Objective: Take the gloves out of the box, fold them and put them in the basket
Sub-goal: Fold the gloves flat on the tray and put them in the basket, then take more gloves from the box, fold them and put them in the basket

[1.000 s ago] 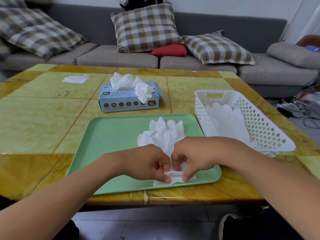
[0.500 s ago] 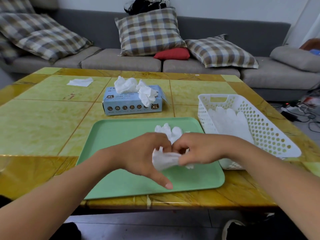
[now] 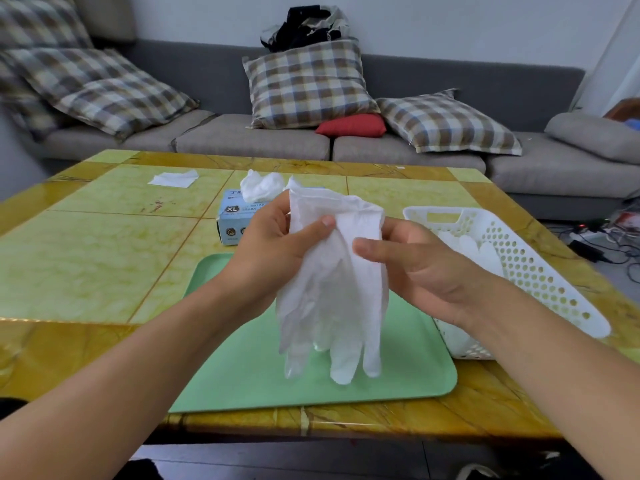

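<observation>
A white disposable glove (image 3: 332, 292) hangs fingers-down in the air above the green tray (image 3: 242, 375). My left hand (image 3: 277, 244) pinches its cuff on the left side, thumb on the front. My right hand (image 3: 412, 268) holds the cuff's right edge, thumb across the front. Behind my hands stands the blue glove box (image 3: 231, 220) with crumpled white gloves (image 3: 261, 185) sticking out of its top. To the right, the white perforated basket (image 3: 540, 271) holds several white gloves (image 3: 481, 251).
A white tissue (image 3: 175, 178) lies on the yellow-green table (image 3: 86, 258) at the far left. A grey sofa (image 3: 415, 147) with checked cushions runs behind the table. Cables lie on the floor at the far right.
Both hands lifted the glove off the tray, where it lay flat, and raised it. It now hangs unfolded with fingers pointing down. The camera tilted up.
</observation>
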Available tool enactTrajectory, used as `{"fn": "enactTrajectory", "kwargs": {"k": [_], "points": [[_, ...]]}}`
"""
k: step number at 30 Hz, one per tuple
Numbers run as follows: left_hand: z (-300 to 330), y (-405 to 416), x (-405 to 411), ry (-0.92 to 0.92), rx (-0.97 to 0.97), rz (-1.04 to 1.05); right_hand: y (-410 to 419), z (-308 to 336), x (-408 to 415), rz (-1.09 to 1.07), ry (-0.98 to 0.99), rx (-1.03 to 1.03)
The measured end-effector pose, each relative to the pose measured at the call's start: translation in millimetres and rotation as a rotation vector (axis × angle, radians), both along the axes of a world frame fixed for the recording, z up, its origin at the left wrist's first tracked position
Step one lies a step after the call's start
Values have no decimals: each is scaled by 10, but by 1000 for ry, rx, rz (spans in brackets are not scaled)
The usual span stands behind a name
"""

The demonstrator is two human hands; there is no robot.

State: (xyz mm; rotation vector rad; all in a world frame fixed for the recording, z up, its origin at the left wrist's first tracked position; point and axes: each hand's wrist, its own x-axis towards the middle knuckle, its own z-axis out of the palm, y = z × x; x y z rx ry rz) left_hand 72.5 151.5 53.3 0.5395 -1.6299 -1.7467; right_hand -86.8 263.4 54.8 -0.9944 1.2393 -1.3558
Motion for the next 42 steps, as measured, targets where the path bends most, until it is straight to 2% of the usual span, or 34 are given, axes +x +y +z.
{"fn": "enactTrajectory", "kwargs": {"k": [3,9,13,18,23,28,34,36,40,42], "points": [[70,-6,17,5,3,-24,-41,37,60,-199,-68,-33],[301,-10,22,8,-82,-51,55,334,-3,-260,-31,-98],[604,75,-199,9,-91,-48,197,693,-144,-286,46,-164],[1050,399,-729,30,-15,-139,602,1188,-583,-440,178,-179],[1222,506,-1296,-116,-36,-227,859,1383,-1076,-502,236,-91],[1237,326,-1899,-265,-14,-271,717,1308,-1701,-549,262,44],[1259,45,-2345,-104,-177,-240,483,1248,-2154,-575,327,-141],[1106,11,-2355,-100,-249,-258,522,1083,-2198,-546,407,-162],[427,2,-2254,-258,-583,-398,731,408,-2204,-427,683,-33],[127,56,-2187,-344,-718,-509,870,116,-2184,-292,733,102]]}}
